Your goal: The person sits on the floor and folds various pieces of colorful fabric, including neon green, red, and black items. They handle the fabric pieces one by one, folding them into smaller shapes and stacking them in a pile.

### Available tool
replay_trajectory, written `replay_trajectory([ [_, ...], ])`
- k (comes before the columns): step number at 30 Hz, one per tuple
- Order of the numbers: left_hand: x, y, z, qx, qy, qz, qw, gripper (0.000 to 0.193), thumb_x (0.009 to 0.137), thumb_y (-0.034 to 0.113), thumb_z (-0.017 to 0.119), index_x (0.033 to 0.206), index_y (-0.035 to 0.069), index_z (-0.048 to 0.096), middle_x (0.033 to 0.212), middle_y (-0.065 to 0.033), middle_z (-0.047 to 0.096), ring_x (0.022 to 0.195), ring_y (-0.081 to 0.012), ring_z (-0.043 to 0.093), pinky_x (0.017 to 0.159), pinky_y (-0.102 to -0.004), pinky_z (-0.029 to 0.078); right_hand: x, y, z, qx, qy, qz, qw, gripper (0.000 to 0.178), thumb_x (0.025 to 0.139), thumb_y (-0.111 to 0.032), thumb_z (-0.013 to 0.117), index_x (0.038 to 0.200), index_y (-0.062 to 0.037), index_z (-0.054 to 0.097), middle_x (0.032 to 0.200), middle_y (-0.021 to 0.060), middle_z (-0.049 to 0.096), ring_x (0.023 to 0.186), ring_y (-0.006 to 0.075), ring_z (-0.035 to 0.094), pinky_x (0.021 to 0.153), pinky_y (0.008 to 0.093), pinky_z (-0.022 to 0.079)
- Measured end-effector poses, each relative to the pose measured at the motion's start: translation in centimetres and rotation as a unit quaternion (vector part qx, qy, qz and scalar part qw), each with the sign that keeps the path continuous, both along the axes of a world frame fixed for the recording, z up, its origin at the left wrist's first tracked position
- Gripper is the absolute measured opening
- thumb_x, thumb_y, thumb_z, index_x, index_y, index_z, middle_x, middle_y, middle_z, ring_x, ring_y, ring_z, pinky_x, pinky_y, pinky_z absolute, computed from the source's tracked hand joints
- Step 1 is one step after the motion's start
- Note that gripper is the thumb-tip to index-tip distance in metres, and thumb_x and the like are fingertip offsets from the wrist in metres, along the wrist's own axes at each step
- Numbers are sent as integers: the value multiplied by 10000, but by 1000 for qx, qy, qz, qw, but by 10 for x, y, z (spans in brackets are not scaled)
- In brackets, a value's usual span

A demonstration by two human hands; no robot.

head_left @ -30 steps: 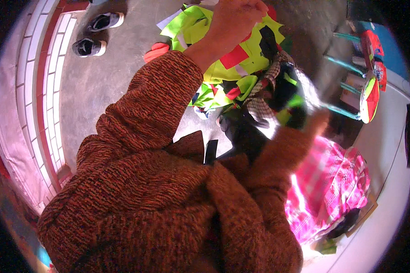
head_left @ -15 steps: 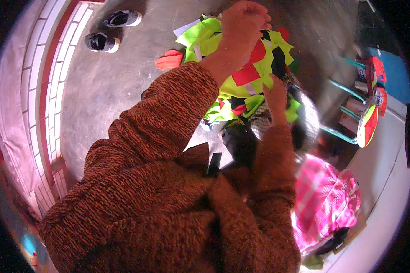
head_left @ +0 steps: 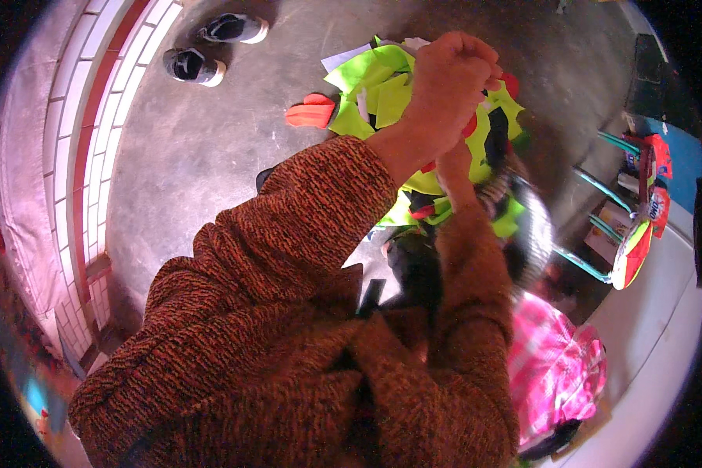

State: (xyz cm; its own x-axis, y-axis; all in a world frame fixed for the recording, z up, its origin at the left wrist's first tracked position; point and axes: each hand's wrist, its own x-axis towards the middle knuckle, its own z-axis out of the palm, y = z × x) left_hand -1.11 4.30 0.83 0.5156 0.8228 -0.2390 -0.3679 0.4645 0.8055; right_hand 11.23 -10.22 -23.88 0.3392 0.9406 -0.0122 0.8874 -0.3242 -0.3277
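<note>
At one o'clock in the head view, the left hand [head_left: 452, 90] is reaching over a heap of neon-yellow fabric pieces [head_left: 386, 101], its fingers curling inward; how tightly, or on what, I cannot tell. The right hand [head_left: 455, 160], having swung in from the three o'clock side, is now pointing up just below it, its fingers hiding behind the left one, its opening and hold not showing. Both are seemingly working at one spot. An orange-red cloth piece [head_left: 310, 111] is lying at the heap's nine o'clock edge.
</note>
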Motion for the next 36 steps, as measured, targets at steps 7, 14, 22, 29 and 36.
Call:
replay_trajectory([
  [7,-7,1,2,5,20,1,1000,177,817,137,499,936,14,547,856,-101,624,768,-177,615,662,-296,501,13,-6,53,-155,4,-27,988,296,826,-302,525,1021,-81,555,937,134,617,881,323,576,719,416,446],
  [14,-1,1,1,-9,8,-24,1000,186,831,160,508,943,18,550,871,-89,623,763,-173,617,647,-293,504,25,-21,168,21,127,-213,969,265,774,-225,623,995,-81,604,866,107,636,819,210,600,745,324,465],
  [22,3,-12,-8,129,97,-142,977,182,793,163,530,923,38,553,815,-57,564,746,-156,575,643,-279,446,-23,-24,257,402,594,-155,679,460,774,-199,639,1164,-23,469,1087,81,558,918,229,550,804,364,467],
  [29,6,-32,11,228,55,-322,917,411,826,314,542,1167,85,519,1091,-76,563,1047,-183,503,904,-305,368,-9,-64,220,397,754,-222,474,516,829,-285,543,1261,-61,374,1182,102,495,1077,254,486,907,391,416],
  [36,17,-52,10,121,9,-424,898,487,790,391,590,1159,76,538,1046,-88,596,923,-170,571,792,-286,448,-9,-60,209,357,783,-198,470,471,874,-350,466,1247,-69,407,1168,97,502,1034,249,508,875,383,428],
])
